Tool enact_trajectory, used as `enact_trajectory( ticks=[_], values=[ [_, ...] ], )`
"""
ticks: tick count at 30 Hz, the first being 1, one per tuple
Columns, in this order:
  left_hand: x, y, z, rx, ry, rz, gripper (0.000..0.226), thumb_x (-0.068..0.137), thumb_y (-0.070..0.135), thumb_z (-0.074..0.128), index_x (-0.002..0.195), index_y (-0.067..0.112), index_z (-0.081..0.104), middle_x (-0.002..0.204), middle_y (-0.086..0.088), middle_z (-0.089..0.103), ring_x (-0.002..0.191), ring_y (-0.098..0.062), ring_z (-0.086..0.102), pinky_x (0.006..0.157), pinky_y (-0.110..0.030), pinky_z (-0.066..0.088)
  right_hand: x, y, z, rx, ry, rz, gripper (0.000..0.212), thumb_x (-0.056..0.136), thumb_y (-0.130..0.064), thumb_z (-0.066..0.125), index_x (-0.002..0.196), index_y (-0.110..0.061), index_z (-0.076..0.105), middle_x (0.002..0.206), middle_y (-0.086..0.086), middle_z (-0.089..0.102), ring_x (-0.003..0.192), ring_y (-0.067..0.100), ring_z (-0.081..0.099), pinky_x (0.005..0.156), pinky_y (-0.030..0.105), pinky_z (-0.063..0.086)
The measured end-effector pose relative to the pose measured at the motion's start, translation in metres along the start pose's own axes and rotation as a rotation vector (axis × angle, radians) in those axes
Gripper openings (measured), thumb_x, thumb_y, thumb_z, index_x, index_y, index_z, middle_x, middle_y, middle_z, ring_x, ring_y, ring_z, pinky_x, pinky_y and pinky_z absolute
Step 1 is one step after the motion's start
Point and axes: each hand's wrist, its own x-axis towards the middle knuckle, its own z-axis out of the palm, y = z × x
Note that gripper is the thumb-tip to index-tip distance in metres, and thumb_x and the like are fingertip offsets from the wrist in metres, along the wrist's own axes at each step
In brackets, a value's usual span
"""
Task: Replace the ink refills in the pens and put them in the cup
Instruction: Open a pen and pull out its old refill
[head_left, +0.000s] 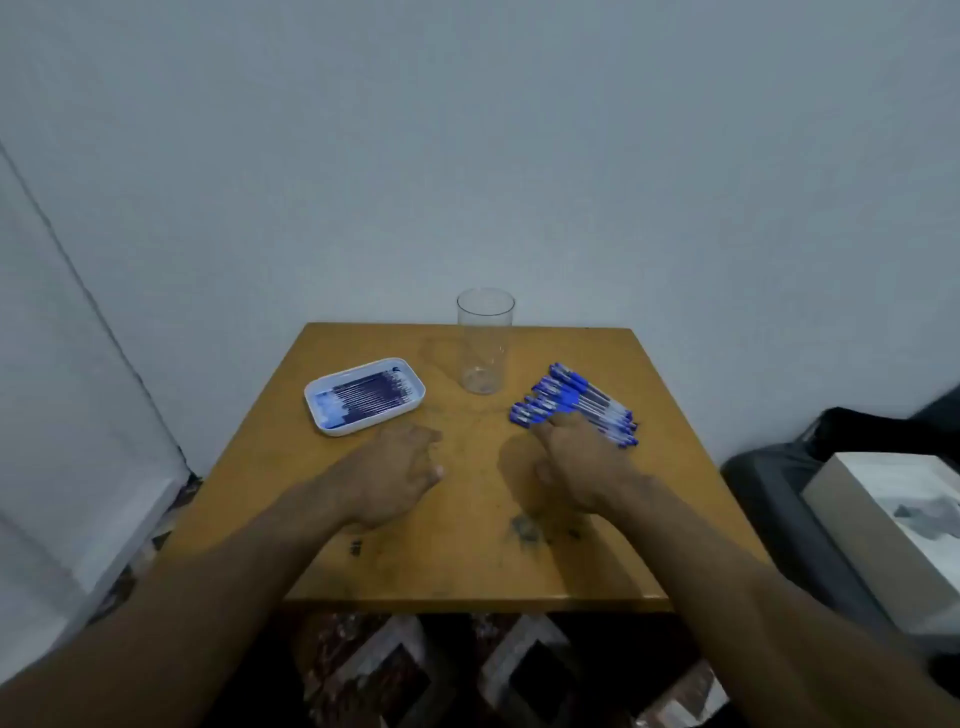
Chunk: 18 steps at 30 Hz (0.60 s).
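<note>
A clear empty cup stands at the back middle of the wooden table. Right of it lies a pile of several blue-capped pens. A white tray at the left holds several dark ink refills. My left hand rests on the table below the tray, fingers loosely curled, holding nothing. My right hand reaches onto the near edge of the pen pile, its fingertips over the pens. Whether they grip a pen is hidden by the back of the hand.
The table stands against a pale wall. Dark ink stains mark the wood near its front. A black bag and a white box sit on the floor at the right, and a patterned floor shows below the table's front edge.
</note>
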Motion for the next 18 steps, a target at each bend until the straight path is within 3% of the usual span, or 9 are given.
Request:
enact_trajectory(
  ticks=[4, 8, 14, 18],
  values=[
    [0.026, -0.005, 0.018, 0.046, 0.010, 0.034, 0.055, 0.102, 0.047, 0.051, 0.152, 0.027, 0.039, 0.153, 0.004, 0.042, 0.140, -0.014, 0.037, 0.116, -0.034, 0.035, 0.026, 0.007, 0.020, -0.019, 0.147, 0.062, 0.030, 0.103, -0.017, 0.047, 0.131, -0.011, 0.056, 0.127, 0.009, 0.052, 0.114, 0.025, 0.047, 0.091, 0.039, 0.048],
    [0.052, -0.007, 0.037, 0.102, 0.066, 0.069, 0.051, 0.103, 0.047, 0.046, 0.151, 0.029, 0.039, 0.153, 0.007, 0.038, 0.139, -0.013, 0.033, 0.117, -0.034, 0.031, 0.044, 0.007, 0.040, -0.012, 0.230, 0.096, 0.030, 0.102, -0.015, 0.055, 0.132, -0.013, 0.054, 0.131, 0.008, 0.048, 0.116, 0.023, 0.047, 0.082, 0.034, 0.046],
    [0.061, -0.010, 0.061, 0.049, 0.155, 0.114, 0.061, 0.096, 0.058, 0.032, 0.146, 0.027, 0.049, 0.147, 0.006, 0.045, 0.135, -0.013, 0.038, 0.115, -0.037, 0.034, 0.055, 0.009, 0.057, 0.075, 0.278, 0.149, 0.025, 0.102, -0.016, 0.055, 0.127, -0.013, 0.055, 0.130, 0.008, 0.046, 0.115, 0.022, 0.046, 0.082, 0.035, 0.048],
    [0.059, -0.011, 0.063, 0.007, 0.195, 0.113, 0.059, 0.096, 0.057, 0.034, 0.142, 0.026, 0.053, 0.143, 0.008, 0.048, 0.133, -0.011, 0.040, 0.114, -0.038, 0.035, 0.058, 0.007, 0.057, 0.135, 0.295, 0.198, 0.018, 0.103, -0.016, 0.053, 0.121, -0.014, 0.056, 0.124, 0.006, 0.046, 0.110, 0.020, 0.047, 0.080, 0.035, 0.050]
  ],
)
